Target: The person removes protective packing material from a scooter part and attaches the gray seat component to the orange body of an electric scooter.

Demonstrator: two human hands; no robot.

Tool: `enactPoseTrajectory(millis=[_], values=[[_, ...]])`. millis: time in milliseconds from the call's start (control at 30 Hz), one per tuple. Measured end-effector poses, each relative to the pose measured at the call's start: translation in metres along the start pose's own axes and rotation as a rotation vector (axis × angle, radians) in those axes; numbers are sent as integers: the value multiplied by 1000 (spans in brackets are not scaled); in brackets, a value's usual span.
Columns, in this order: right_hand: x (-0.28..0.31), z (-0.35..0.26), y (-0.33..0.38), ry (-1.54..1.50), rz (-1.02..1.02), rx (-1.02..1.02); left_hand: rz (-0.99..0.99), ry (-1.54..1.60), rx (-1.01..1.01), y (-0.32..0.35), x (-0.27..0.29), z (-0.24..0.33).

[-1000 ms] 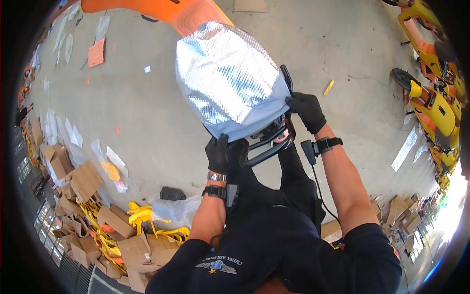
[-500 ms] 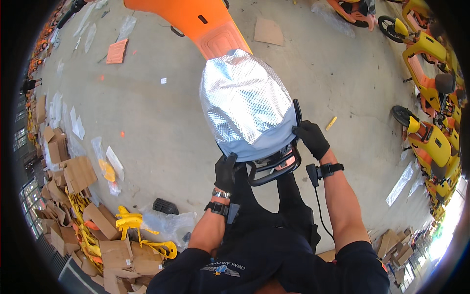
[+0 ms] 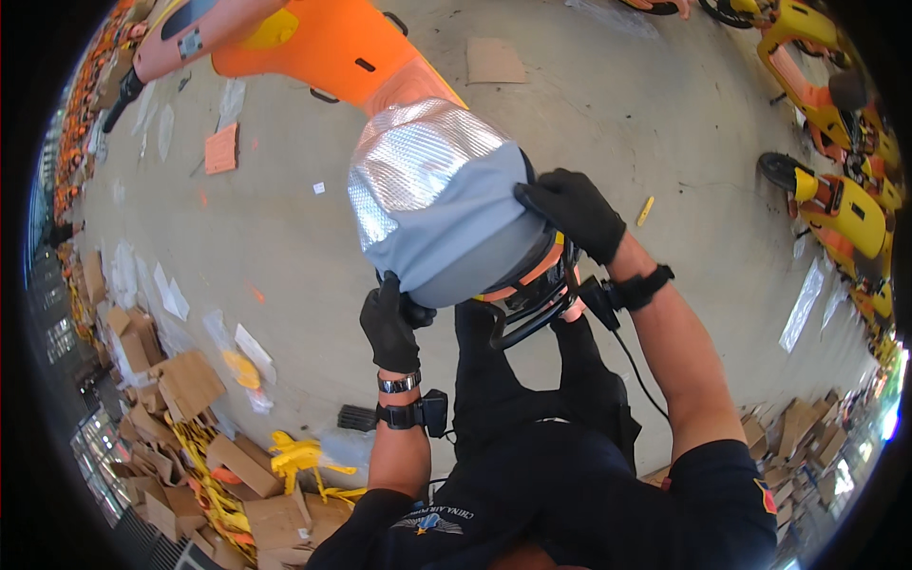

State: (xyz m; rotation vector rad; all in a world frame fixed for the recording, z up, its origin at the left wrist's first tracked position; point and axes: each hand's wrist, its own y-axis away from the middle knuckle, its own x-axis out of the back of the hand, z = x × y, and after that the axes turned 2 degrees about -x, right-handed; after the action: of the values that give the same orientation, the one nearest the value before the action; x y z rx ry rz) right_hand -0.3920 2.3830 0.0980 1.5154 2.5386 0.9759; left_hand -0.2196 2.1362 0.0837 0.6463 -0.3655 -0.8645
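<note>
Plainly seen from the head view: silver quilted foil and grey fabric seat cover (image 3: pixel 432 204) draped over the saddle of an orange plastic scooter (image 3: pixel 323 43), middle of the scene, just beyond the person's chest. Black-gloved left hand (image 3: pixel 389 328) closed in a fist on the cover's near left hem, gripping it from below. Black-gloved right hand (image 3: pixel 570 214) laid on the cover's right edge, fingers (image 3: pixel 541 195) curled over the fabric and pressing it down. Below that edge, a strip of orange trim and a black tubular rear rack (image 3: pixel 532 304) showing uncovered.

Judged as fitting in progress: cover on over the top, near hem not seated all round. Calls next for an even pull from both grips, hem drawn down past the trim without snagging the rack.

Grey concrete floor (image 3: pixel 285 237) all about; torn brown cardboard scraps (image 3: pixel 190 380) heaped near left; yellow scooters (image 3: pixel 836 204) parked far right, well apart.
</note>
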Motion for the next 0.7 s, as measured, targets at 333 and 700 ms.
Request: enactPoseTrajectory(millis=[333,700], values=[[12,-42,-21,-107,74,-15,-234,-769,-1048,-27,-19,91],[-81,-76,-56,-515,584,560,-380,-1392,-1123,-76,-68,198]])
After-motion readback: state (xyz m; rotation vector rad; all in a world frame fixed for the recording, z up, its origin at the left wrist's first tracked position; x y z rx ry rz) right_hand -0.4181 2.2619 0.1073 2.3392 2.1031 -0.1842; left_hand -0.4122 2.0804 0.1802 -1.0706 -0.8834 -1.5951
